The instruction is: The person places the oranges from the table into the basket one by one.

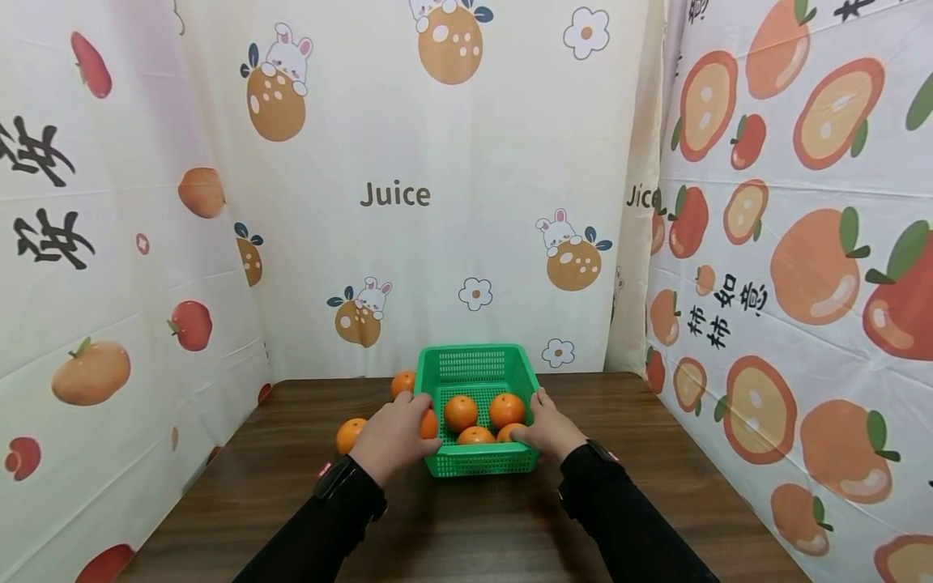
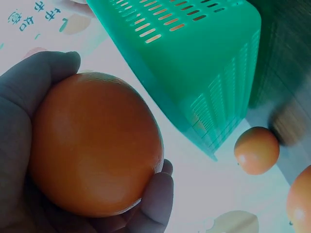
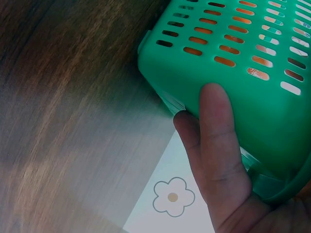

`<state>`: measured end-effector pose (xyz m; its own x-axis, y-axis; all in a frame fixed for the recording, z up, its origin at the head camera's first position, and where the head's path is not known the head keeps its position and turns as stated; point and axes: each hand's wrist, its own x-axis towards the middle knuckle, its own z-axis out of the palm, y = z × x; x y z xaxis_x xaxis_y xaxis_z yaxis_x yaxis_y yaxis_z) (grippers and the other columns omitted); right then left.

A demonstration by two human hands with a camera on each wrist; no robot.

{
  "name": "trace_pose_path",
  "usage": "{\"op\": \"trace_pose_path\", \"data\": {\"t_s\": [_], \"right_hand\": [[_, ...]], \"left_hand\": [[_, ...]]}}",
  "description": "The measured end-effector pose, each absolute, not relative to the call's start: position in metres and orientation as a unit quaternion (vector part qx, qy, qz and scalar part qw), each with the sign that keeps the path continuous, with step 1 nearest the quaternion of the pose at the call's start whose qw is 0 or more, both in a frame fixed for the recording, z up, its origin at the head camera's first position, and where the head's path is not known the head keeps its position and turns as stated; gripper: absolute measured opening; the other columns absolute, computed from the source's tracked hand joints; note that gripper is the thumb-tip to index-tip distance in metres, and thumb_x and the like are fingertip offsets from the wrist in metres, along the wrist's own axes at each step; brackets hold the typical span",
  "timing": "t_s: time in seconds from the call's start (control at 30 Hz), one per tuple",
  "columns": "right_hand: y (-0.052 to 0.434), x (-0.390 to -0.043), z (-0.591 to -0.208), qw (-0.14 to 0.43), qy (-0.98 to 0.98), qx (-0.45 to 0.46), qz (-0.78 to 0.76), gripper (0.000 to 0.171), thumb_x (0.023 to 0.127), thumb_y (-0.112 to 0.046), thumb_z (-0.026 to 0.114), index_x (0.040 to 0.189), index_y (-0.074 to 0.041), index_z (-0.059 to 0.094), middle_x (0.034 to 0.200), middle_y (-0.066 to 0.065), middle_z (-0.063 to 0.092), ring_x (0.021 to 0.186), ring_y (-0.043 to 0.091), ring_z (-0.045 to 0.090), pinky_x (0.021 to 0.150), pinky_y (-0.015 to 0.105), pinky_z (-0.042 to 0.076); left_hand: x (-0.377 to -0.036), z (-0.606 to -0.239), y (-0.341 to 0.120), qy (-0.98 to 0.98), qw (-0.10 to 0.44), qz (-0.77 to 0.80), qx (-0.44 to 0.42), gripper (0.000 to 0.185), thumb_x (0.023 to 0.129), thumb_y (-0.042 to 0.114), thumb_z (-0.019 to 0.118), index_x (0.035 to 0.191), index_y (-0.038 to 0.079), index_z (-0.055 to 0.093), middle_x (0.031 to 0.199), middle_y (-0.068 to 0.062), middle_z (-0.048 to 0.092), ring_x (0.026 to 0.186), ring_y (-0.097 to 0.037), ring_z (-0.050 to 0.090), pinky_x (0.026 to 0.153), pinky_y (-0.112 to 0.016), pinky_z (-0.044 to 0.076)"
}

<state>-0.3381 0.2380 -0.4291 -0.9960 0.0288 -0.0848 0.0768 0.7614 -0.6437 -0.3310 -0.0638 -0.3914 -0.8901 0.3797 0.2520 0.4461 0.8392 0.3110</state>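
My left hand (image 1: 392, 436) holds an orange (image 2: 97, 145), thumb on one side and fingers curled round the other. That hand is at the left side of a green plastic basket (image 1: 484, 463); in the left wrist view the held orange is apart from the basket wall. With my right hand (image 1: 555, 429) I grip the basket's right side. Its fingers (image 3: 218, 126) lie along the outer slotted wall, while the thumb reaches over the rim. Several oranges (image 1: 462, 414) sit inside the basket, one partly hidden by the right thumb.
Two loose oranges lie on the table to the left: one orange (image 1: 403, 383) behind the basket's left side, another orange (image 1: 351, 436) beside my left hand. The dark wooden table (image 1: 291, 486) is bordered by fruit-printed curtains (image 1: 496, 162) at the back and both sides.
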Motion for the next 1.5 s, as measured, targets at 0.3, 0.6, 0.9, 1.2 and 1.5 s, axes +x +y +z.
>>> {"op": "trace_pose_path", "data": {"t_s": [0.3,0.6,0.9,1.2,1.5], "right_hand": [[0.237,-0.337,-0.426,0.036,0.937,0.03,-0.347,0.093,0.102,-0.031,0.072,0.17,-0.002,0.015,0.181,0.016,-0.001,0.135,0.041,0.051,0.066,0.034,0.055],[0.236,-0.336,-0.424,0.038,0.935,0.03,-0.351,0.093,0.102,-0.031,0.072,0.17,-0.002,0.015,0.18,0.017,0.0,0.138,0.042,0.048,0.071,0.035,0.055],[0.237,-0.336,-0.426,0.04,0.935,0.031,-0.351,0.094,0.102,-0.031,0.073,0.17,-0.002,0.016,0.18,0.017,0.001,0.133,0.042,0.051,0.07,0.036,0.057],[0.238,-0.337,-0.43,0.037,0.937,0.033,-0.345,0.093,0.102,-0.033,0.073,0.17,-0.002,0.018,0.18,0.016,0.002,0.136,0.041,0.05,0.07,0.034,0.055],[0.238,-0.338,-0.429,0.039,0.933,0.039,-0.355,0.095,0.101,-0.032,0.074,0.17,-0.004,0.017,0.181,0.013,0.001,0.132,0.039,0.052,0.068,0.034,0.056]], "left_hand": [[-0.338,-0.393,-0.059,-0.948,0.085,-0.209,-0.223,0.048,0.088,0.039,0.084,0.126,0.018,0.064,0.106,-0.004,0.06,0.076,-0.02,0.055,0.067,-0.032,0.049],[-0.345,-0.391,-0.054,-0.946,0.072,-0.221,-0.224,0.046,0.088,0.039,0.084,0.123,0.018,0.064,0.105,-0.004,0.059,0.079,-0.02,0.056,0.069,-0.032,0.048],[-0.354,-0.398,-0.052,-0.945,0.067,-0.227,-0.225,0.047,0.087,0.04,0.085,0.123,0.017,0.064,0.104,-0.004,0.058,0.079,-0.019,0.056,0.069,-0.032,0.049],[-0.363,-0.4,-0.05,-0.941,0.059,-0.242,-0.23,0.046,0.088,0.04,0.084,0.123,0.018,0.064,0.103,-0.002,0.059,0.08,-0.018,0.057,0.071,-0.032,0.05],[-0.38,-0.4,-0.049,-0.939,0.048,-0.247,-0.232,0.045,0.088,0.041,0.083,0.122,0.019,0.064,0.1,-0.001,0.06,0.082,-0.019,0.058,0.071,-0.032,0.051]]}}
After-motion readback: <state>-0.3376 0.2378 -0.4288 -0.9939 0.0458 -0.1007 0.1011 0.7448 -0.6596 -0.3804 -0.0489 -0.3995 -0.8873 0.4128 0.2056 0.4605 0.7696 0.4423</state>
